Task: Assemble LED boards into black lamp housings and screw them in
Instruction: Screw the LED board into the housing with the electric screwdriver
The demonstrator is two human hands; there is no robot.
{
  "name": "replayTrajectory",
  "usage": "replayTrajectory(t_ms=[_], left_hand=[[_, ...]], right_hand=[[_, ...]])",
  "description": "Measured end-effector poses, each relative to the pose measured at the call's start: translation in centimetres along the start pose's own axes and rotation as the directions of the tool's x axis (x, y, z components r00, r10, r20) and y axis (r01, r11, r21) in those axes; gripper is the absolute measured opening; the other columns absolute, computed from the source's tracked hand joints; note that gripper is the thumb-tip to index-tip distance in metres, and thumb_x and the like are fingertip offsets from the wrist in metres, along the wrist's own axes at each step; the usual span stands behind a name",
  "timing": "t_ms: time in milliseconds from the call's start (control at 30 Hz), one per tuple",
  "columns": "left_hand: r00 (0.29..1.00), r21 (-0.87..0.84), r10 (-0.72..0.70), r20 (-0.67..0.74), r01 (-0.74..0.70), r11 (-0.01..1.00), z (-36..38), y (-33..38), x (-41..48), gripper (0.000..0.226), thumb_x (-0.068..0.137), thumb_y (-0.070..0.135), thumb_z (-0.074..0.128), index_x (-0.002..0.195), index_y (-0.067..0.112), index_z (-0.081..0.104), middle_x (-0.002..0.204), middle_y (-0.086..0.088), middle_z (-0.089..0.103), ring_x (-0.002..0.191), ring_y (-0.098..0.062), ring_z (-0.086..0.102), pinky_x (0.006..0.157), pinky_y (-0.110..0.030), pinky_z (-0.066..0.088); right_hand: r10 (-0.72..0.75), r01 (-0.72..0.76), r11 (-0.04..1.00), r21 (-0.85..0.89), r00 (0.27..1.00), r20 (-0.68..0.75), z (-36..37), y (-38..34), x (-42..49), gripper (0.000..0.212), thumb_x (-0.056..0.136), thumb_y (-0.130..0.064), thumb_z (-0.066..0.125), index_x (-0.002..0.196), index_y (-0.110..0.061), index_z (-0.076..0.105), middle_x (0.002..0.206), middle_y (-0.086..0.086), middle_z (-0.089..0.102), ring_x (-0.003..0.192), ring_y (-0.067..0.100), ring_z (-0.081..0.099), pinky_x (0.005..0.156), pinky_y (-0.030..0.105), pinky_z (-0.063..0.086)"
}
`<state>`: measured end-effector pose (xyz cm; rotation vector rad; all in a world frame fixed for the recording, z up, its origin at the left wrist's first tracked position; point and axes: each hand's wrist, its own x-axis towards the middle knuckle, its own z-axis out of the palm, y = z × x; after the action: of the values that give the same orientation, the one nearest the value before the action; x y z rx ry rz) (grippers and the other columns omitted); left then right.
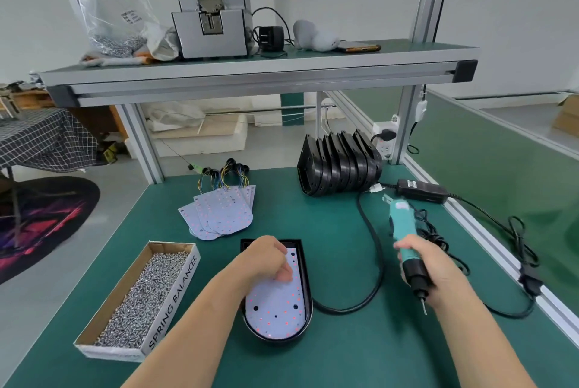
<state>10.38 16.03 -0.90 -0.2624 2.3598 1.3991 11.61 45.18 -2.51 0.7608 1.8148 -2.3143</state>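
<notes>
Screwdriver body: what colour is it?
The screwdriver is teal with a black front end, clearest in the head view.

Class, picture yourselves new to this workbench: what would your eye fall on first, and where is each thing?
At centre, the left hand sits curled on a white LED board lying in a black housing. To its right, the right hand grips a teal electric screwdriver, bit down. A box of screws lies at the left.

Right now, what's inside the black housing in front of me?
A white LED board lies inside the black lamp housing. The left hand covers the board's upper part, and the board hides the housing's floor.
</notes>
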Motion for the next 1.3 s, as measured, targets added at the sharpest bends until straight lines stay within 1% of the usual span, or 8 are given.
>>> replayTrajectory(t_ms=[100, 200, 300, 367, 567, 867, 1067, 1300], left_hand=[[0.998, -0.348, -0.023, 0.058, 0.042, 0.937, -0.5, -0.1, -1.0, 0.025, 0.091, -0.019, 0.04, 0.107, -0.005, 0.054, 0.087, -0.023, 0.07, 0.074, -0.028, 0.074, 0.077, -0.031, 0.061], [0.999, -0.525, 0.004, 0.05, 0.023, 0.851, -0.4, -0.4, -1.7, 0.023, 0.092, -0.022, 0.038, 0.099, -0.009, 0.056, 0.088, -0.026, 0.068, 0.072, -0.028, 0.075, 0.065, -0.025, 0.061], [0.997, -0.626, 0.043, 0.065, 0.007, 0.779, -0.3, -0.3, -2.4, 0.011, 0.097, -0.015, 0.047, 0.099, -0.008, 0.055, 0.084, -0.027, 0.071, 0.078, -0.033, 0.075, 0.066, -0.023, 0.06], [0.996, -0.649, 0.072, 0.054, -0.02, 0.761, -0.4, 0.0, -2.9, 0.005, 0.099, -0.006, 0.052, 0.096, -0.006, 0.056, 0.081, -0.024, 0.072, 0.076, -0.03, 0.075, 0.064, -0.02, 0.059], [0.998, -0.807, 0.042, 0.036, 0.004, 0.59, -0.2, -0.1, -4.2, 0.011, 0.092, -0.002, 0.063, 0.084, -0.008, 0.07, 0.067, -0.014, 0.066, 0.055, -0.013, 0.066, 0.052, -0.013, 0.053], [0.991, -0.898, 0.041, 0.128, 0.098, 0.428, -1.1, -1.7, -6.1, 0.025, 0.09, -0.014, 0.053, 0.082, -0.01, 0.076, 0.083, -0.026, 0.071, 0.073, -0.024, 0.075, 0.057, -0.017, 0.058], [0.988, -0.906, 0.048, 0.147, 0.115, 0.408, -0.9, -1.9, -6.6, 0.015, 0.07, -0.008, 0.064, 0.079, -0.009, 0.077, 0.081, -0.025, 0.071, 0.072, -0.025, 0.075, 0.054, -0.019, 0.057], [0.993, -0.9, 0.047, 0.112, 0.081, 0.427, -0.8, -1.8, -6.7, 0.015, 0.075, -0.011, 0.062, 0.079, -0.008, 0.077, 0.082, -0.025, 0.072, 0.075, -0.028, 0.076, 0.057, -0.02, 0.058]], right_hand=[[-0.127, 0.1, 0.96, 0.262, 0.988, 0.087, 1.7, -0.2, -1.8, 0.012, 0.083, -0.006, 0.062, 0.092, -0.012, 0.059, 0.071, 0.0, 0.055, 0.052, 0.007, 0.053, 0.041, 0.017, 0.044], [-0.351, 0.262, 0.884, 0.388, 0.919, 0.178, 4.3, -0.9, -3.5, 0.034, 0.079, -0.02, 0.075, 0.11, -0.012, 0.064, 0.077, -0.002, 0.062, 0.062, 0.008, 0.059, 0.056, 0.018, 0.054], [-0.415, -0.051, 0.749, 0.661, 0.742, 0.526, 6.3, -1.8, -4.6, 0.045, 0.083, -0.042, 0.071, 0.114, -0.011, 0.062, 0.073, -0.003, 0.054, 0.059, 0.009, 0.048, 0.048, 0.016, 0.045], [-0.405, -0.171, 0.703, 0.69, 0.702, 0.586, 7.6, -2.1, -4.4, 0.031, 0.085, -0.039, 0.063, 0.101, -0.013, 0.062, 0.065, -0.006, 0.045, 0.053, 0.007, 0.039, 0.042, 0.015, 0.034], [-0.292, 0.168, 0.844, 0.51, 0.941, 0.173, 11.2, -2.0, -4.0, 0.014, 0.081, -0.016, 0.069, 0.087, -0.018, 0.057, 0.068, -0.001, 0.051, 0.057, 0.01, 0.047, 0.051, 0.019, 0.038], [-0.429, 0.487, 0.685, 0.542, 0.871, -0.24, 14.4, -3.4, -5.5, 0.021, 0.089, -0.022, 0.072, 0.085, -0.018, 0.052, 0.054, -0.012, 0.056, 0.05, 0.006, 0.051, 0.047, 0.017, 0.043], [-0.475, 0.552, 0.648, 0.525, 0.832, -0.288, 15.3, -3.2, -6.7, 0.023, 0.082, -0.024, 0.073, 0.066, -0.029, 0.058, 0.055, -0.01, 0.053, 0.052, 0.008, 0.049, 0.051, 0.021, 0.04], [-0.472, 0.548, 0.669, 0.502, 0.835, -0.281, 15.4, -2.8, -7.0, 0.02, 0.079, -0.024, 0.072, 0.074, -0.023, 0.052, 0.057, -0.006, 0.053, 0.054, 0.01, 0.049, 0.058, 0.026, 0.04]])
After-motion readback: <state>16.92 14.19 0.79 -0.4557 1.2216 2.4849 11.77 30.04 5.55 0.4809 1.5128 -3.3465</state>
